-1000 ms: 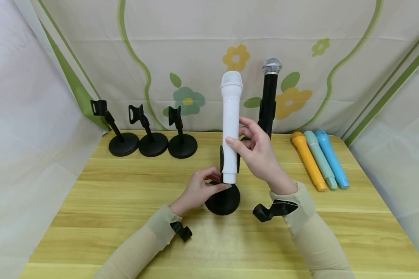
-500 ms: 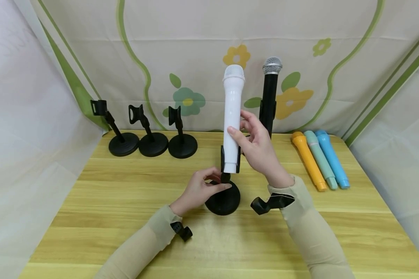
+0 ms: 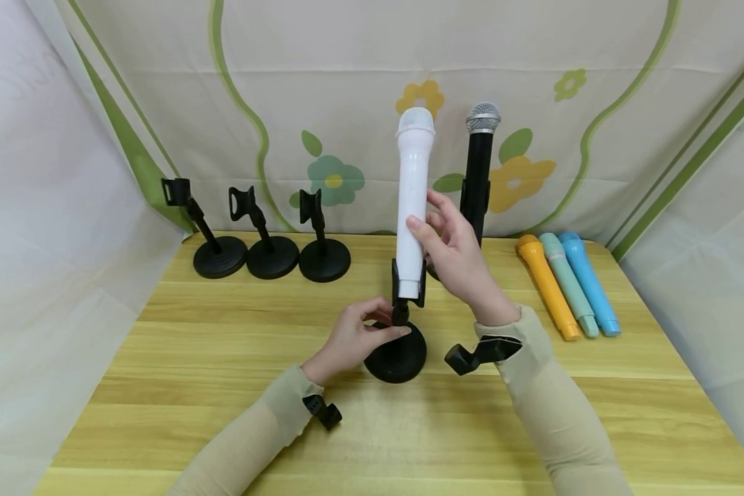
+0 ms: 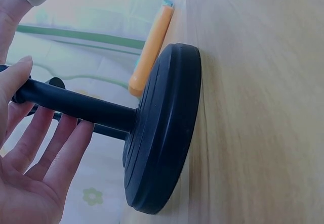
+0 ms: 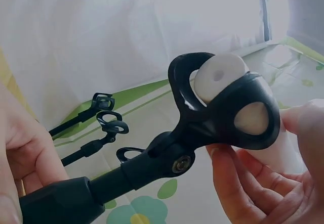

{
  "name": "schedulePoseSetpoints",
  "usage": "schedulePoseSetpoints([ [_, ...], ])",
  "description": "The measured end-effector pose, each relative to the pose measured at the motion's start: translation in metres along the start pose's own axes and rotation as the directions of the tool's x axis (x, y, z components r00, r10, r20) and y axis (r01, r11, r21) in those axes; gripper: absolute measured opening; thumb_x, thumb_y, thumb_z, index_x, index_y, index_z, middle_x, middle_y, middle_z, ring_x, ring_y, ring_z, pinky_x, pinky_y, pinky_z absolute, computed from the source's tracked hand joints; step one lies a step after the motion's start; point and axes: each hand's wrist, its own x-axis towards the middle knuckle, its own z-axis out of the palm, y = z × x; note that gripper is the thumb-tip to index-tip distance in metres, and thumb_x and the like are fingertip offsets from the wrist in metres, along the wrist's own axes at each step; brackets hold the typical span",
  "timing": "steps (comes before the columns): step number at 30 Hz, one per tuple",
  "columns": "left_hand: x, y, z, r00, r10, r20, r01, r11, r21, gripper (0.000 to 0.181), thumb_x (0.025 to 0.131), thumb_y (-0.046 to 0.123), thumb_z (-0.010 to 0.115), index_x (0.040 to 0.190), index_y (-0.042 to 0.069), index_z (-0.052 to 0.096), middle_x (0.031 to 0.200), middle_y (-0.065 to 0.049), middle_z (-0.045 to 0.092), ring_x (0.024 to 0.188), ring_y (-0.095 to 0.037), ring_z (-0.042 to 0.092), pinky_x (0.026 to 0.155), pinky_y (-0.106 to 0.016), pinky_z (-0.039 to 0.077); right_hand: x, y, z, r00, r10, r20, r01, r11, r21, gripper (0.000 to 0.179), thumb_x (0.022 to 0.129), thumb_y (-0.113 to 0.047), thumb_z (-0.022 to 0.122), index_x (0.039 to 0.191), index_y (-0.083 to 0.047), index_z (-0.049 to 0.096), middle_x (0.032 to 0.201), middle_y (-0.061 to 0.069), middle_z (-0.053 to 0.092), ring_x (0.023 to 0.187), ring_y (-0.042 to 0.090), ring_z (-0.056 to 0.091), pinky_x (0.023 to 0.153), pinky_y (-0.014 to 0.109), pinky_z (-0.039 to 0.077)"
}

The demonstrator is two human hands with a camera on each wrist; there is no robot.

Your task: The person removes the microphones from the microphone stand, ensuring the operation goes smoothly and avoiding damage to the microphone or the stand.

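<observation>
A white microphone (image 3: 413, 179) stands nearly upright with its lower end inside the clip of a black desk stand (image 3: 396, 358). My right hand (image 3: 455, 251) pinches the white body from the right, thumb in front and fingers behind. In the right wrist view the microphone's round end (image 5: 221, 77) sits between the two curved arms of the clip (image 5: 230, 107). My left hand (image 3: 356, 337) holds the stand's post just above its base. In the left wrist view, thumb and fingers lie about the black post (image 4: 81, 105), and the round base (image 4: 164, 128) rests on the table.
Three black stands with bare clips (image 3: 272, 256) line the back left. Behind my right hand a black microphone with a silver head (image 3: 479, 165) stands in its holder. Orange (image 3: 548, 286), mint (image 3: 568, 282) and blue (image 3: 590, 282) microphones lie at the right of the wooden table (image 3: 223, 372).
My right hand has moved up with the white microphone, so its lower end sits higher in the clip and more of the stand's joint shows. My left hand has stayed in place.
</observation>
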Motion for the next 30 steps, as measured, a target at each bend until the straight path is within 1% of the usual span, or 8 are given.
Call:
schedulePoseSetpoints([
  [2, 0.000, 0.000, 0.000, 1.000, 0.000, -0.001, 0.000, 1.000, 0.003, 0.015, 0.088, 0.026, 0.083, 0.098, 0.023, 0.072, 0.097, 0.009, 0.071, 0.092, -0.013, 0.067, 0.084, -0.046, 0.057, 0.002, 0.001, 0.000, 1.000, 0.010, -0.014, -0.010, 1.000, 0.014, 0.052, 0.106, -0.019, 0.054, 0.153, -0.005, 0.038, 0.117, 0.019, 0.066, 0.078, 0.023, 0.065, 0.061, 0.028, 0.055],
  [7, -0.001, -0.001, 0.000, 1.000, -0.002, -0.002, 0.002, 1.000, 0.009, 0.015, 0.088, 0.026, 0.083, 0.099, 0.023, 0.072, 0.098, 0.009, 0.071, 0.092, -0.013, 0.067, 0.084, -0.046, 0.057, 0.008, 0.003, -0.002, 0.998, 0.051, -0.048, -0.049, 0.997, 0.054, 0.052, 0.106, -0.024, 0.053, 0.153, -0.005, 0.038, 0.121, 0.020, 0.064, 0.071, 0.021, 0.069, 0.062, 0.031, 0.059],
  [11, -0.001, -0.001, 0.000, 1.000, -0.007, 0.002, 0.007, 1.000, 0.004, 0.015, 0.089, 0.026, 0.083, 0.098, 0.023, 0.072, 0.099, 0.008, 0.071, 0.092, -0.013, 0.067, 0.084, -0.044, 0.057, 0.010, 0.004, -0.002, 0.996, 0.070, -0.053, -0.066, 0.995, 0.078, 0.053, 0.107, -0.027, 0.052, 0.153, -0.006, 0.038, 0.126, 0.021, 0.063, 0.073, 0.022, 0.070, 0.064, 0.032, 0.060],
  [17, -0.001, 0.000, 0.000, 1.000, -0.009, 0.006, 0.009, 1.000, 0.003, 0.015, 0.089, 0.027, 0.083, 0.098, 0.024, 0.072, 0.100, 0.008, 0.071, 0.094, -0.013, 0.067, 0.084, -0.045, 0.057, 0.011, 0.004, -0.002, 0.994, 0.037, -0.105, -0.025, 0.994, 0.106, 0.051, 0.107, -0.026, 0.053, 0.151, -0.006, 0.040, 0.124, 0.025, 0.062, 0.077, 0.022, 0.070, 0.064, 0.032, 0.060],
  [24, -0.002, -0.001, 0.000, 1.000, -0.028, 0.012, 0.028, 1.000, 0.001, 0.014, 0.089, 0.030, 0.082, 0.099, 0.026, 0.073, 0.101, 0.009, 0.071, 0.094, -0.013, 0.067, 0.082, -0.045, 0.057, 0.010, 0.003, -0.005, 0.984, 0.015, -0.177, 0.009, 0.991, 0.137, 0.051, 0.106, -0.023, 0.056, 0.152, -0.008, 0.040, 0.122, 0.015, 0.063, 0.096, 0.028, 0.065, 0.071, 0.033, 0.061],
  [27, -0.002, -0.002, -0.001, 1.000, -0.027, 0.016, 0.027, 1.000, 0.004, 0.014, 0.090, 0.030, 0.082, 0.099, 0.026, 0.073, 0.101, 0.010, 0.071, 0.094, -0.012, 0.067, 0.083, -0.046, 0.056, 0.010, 0.003, -0.007, 0.980, 0.001, -0.199, 0.031, 0.987, 0.158, 0.052, 0.106, -0.023, 0.057, 0.153, -0.010, 0.040, 0.125, 0.014, 0.062, 0.102, 0.030, 0.063, 0.072, 0.034, 0.061],
  [30, -0.001, -0.002, -0.001, 1.000, -0.020, 0.018, 0.019, 1.000, 0.005, 0.014, 0.090, 0.030, 0.082, 0.099, 0.025, 0.072, 0.101, 0.010, 0.071, 0.094, -0.012, 0.067, 0.083, -0.046, 0.056, 0.009, 0.002, -0.009, 0.980, -0.008, -0.199, 0.046, 0.982, 0.185, 0.052, 0.106, -0.023, 0.057, 0.153, -0.011, 0.039, 0.128, 0.016, 0.061, 0.105, 0.032, 0.062, 0.072, 0.036, 0.061],
])
